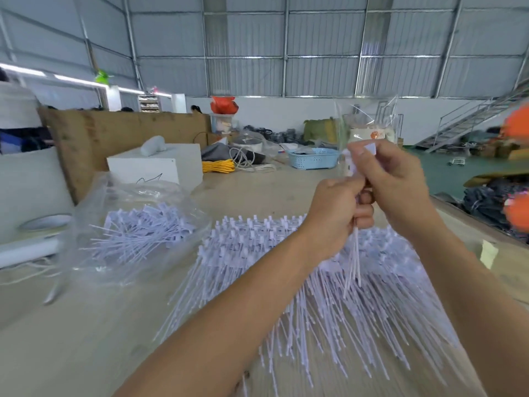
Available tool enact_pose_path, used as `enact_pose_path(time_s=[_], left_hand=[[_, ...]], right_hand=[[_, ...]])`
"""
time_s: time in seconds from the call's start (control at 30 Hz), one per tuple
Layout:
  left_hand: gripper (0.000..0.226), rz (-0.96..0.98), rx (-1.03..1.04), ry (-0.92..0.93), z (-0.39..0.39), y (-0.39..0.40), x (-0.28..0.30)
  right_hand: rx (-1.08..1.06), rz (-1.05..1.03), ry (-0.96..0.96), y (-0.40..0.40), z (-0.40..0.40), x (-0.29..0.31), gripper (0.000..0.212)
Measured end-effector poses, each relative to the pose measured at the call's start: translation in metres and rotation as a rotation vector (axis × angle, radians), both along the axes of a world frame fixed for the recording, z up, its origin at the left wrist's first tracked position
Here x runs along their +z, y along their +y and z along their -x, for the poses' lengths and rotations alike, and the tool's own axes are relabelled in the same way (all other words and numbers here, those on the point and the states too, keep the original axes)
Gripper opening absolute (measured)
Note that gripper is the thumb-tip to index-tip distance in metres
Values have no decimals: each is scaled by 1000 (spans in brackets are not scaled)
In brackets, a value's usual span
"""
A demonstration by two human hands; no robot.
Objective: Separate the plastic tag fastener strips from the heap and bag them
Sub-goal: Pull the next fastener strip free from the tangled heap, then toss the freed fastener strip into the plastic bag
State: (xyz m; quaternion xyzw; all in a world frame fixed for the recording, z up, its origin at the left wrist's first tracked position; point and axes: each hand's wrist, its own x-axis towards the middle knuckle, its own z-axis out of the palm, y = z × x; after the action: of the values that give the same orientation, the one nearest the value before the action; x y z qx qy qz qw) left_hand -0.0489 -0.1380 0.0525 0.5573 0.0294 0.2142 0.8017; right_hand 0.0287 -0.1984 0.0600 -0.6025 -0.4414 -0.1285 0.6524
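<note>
Even, bright daylight fills my view, strongest from a glowing strip of windows [77, 79] at upper left, leaving only faint, soft shadows on the pale table [86, 325]. Glare glints off the clear plastic bag [369, 121] raised before me. My wide lens bows the roof frames and stretches the edges, and motion blur smears the orange shapes [516, 167] at right.

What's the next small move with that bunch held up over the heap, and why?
Probably slide the bunch of strips into the small clear bag. Both the left hand and right hand grip the bunch above the heap, and the bag sits at its top.
</note>
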Motion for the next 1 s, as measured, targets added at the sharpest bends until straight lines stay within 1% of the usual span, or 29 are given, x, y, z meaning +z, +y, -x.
enact_pose_path(time_s=[0.1, 0.17, 0.23, 0.37, 0.57, 0.6, 0.63, 0.67, 0.7, 0.77, 0.8, 0.83, 0.87, 0.9, 0.97, 1.0], left_hand=[[29, -49, 36, 33, 17, 15, 6], [27, -77, 98, 79, 29, 30, 0], [27, -79, 184, 122, 43, 48, -8], [26, -97, 372, 166, 79, 91, -20], [24, -122, 601, 225, 148, 155, -38], [26, -131, 633, 252, 160, 164, -41], [28, -142, 669, 284, 172, 175, -45], [30, -155, 711, 320, 183, 185, -48], [32, -168, 759, 363, 193, 196, -50], [30, -188, 842, 476, 206, 221, -52], [27, -185, 863, 533, 209, 234, -51], [24, -173, 871, 585, 209, 247, -49], [21, -155, 867, 616, 208, 259, -48], [21, -137, 861, 633, 203, 269, -47], [36, -145, 845, 678, 188, 285, -49], [40, -184, 833, 704, 179, 291, -52]], right_hand=[[-64, -51, 1, 22, 3, 3, 17], [-105, -33, 15, 43, 8, -3, 19], [-88, 17, 21, 68, 17, -12, 21], [25, 118, 0, 124, 51, -22, 24], [262, 251, -21, 200, 117, -32, 14], [308, 306, -23, 210, 126, -36, 19], [338, 376, -37, 219, 133, -42, 30], [314, 450, -94, 227, 137, -48, 39], [208, 520, -204, 234, 138, -55, 44], [-125, 633, -478, 241, 138, -64, 37], [-252, 698, -576, 242, 136, -66, 30], [-335, 785, -627, 243, 133, -67, 25], [-382, 895, -633, 244, 130, -67, 24], [-388, 1002, -594, 245, 126, -65, 27], [-293, 1146, -476, 248, 121, -59, 39], [-232, 1153, -435, 249, 119, -57, 47]])
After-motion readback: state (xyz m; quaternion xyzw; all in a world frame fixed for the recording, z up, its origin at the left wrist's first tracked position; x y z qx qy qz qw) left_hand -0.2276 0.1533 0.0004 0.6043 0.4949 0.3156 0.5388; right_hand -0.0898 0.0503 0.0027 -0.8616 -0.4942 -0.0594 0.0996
